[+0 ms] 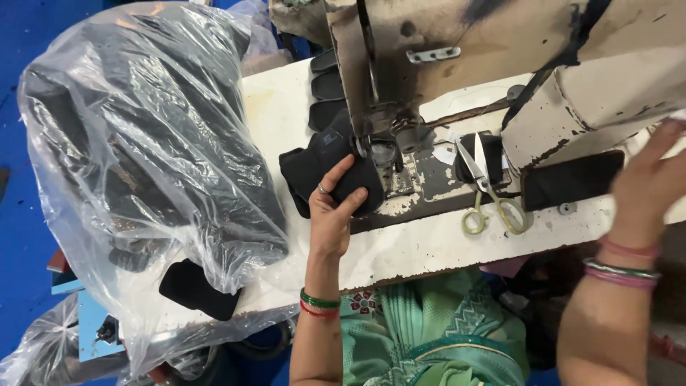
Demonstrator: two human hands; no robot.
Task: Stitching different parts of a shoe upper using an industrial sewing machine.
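Observation:
My left hand (332, 214) grips a black fabric piece (314, 168) and holds it against the needle area (368, 146) of a worn beige sewing machine (457, 43). A ring is on one finger, and green and red bangles circle the wrist. My right hand (647, 182) reaches up at the right side of the machine body, fingers spread against it; what it touches is cut off by the frame edge. Pink and silver bangles sit on that wrist.
A large clear plastic bag (143, 143) of black fabric pieces fills the table's left. Yellow-handled scissors (486, 189) lie on the machine bed beside a dark phone (572, 179). More black pieces (327, 86) trail behind the needle. One black piece (199, 289) lies near the white table's (421, 246) front edge.

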